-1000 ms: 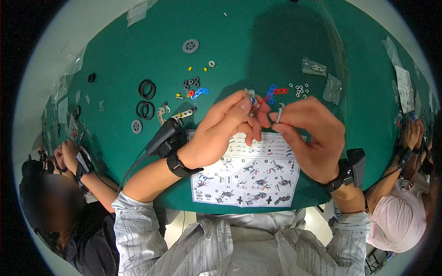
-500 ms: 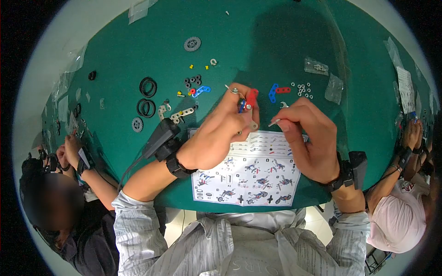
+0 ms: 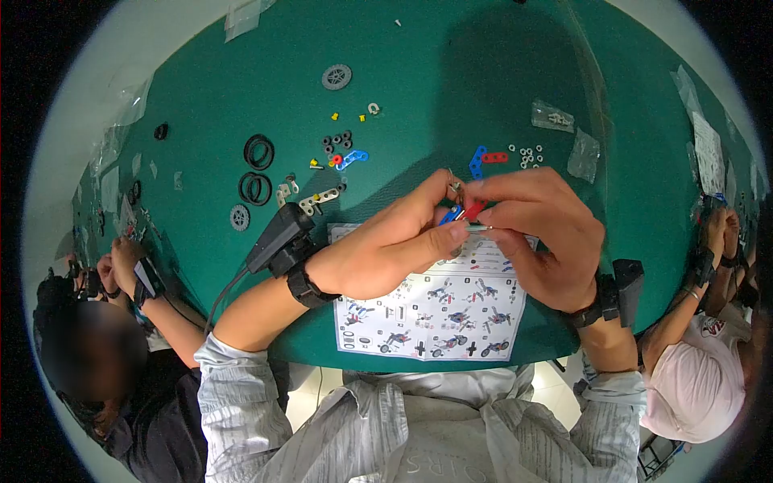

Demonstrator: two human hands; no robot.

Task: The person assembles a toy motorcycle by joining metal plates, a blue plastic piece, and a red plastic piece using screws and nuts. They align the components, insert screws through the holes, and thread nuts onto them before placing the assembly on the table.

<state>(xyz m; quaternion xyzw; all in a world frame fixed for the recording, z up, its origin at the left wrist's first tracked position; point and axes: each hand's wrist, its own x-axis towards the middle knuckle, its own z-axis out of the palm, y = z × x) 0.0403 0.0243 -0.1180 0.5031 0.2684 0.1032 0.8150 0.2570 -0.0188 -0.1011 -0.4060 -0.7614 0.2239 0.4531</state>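
My left hand [image 3: 386, 249] and my right hand [image 3: 543, 237] meet above the top edge of an instruction sheet [image 3: 439, 310]. Between their fingertips is a small assembly of red and blue perforated strips [image 3: 460, 212] with a metal bolt. My left hand pinches the blue end. My right hand grips the red end and a thin metal tool [image 3: 477, 229], most of it hidden by the fingers. Both wrists carry black strapped devices.
On the green table [image 3: 451, 88] lie black rubber rings [image 3: 258, 151], grey wheels [image 3: 336, 76], small black, yellow and blue parts [image 3: 342, 149], a blue and red strip [image 3: 485, 158], white nuts [image 3: 530, 155] and clear bags [image 3: 551, 116]. Other people work at left [image 3: 121, 270] and right [image 3: 713, 241].
My left hand, raised and apart with the strips half a second ago, has dropped and swung right. Both hands now close together on the assembly.
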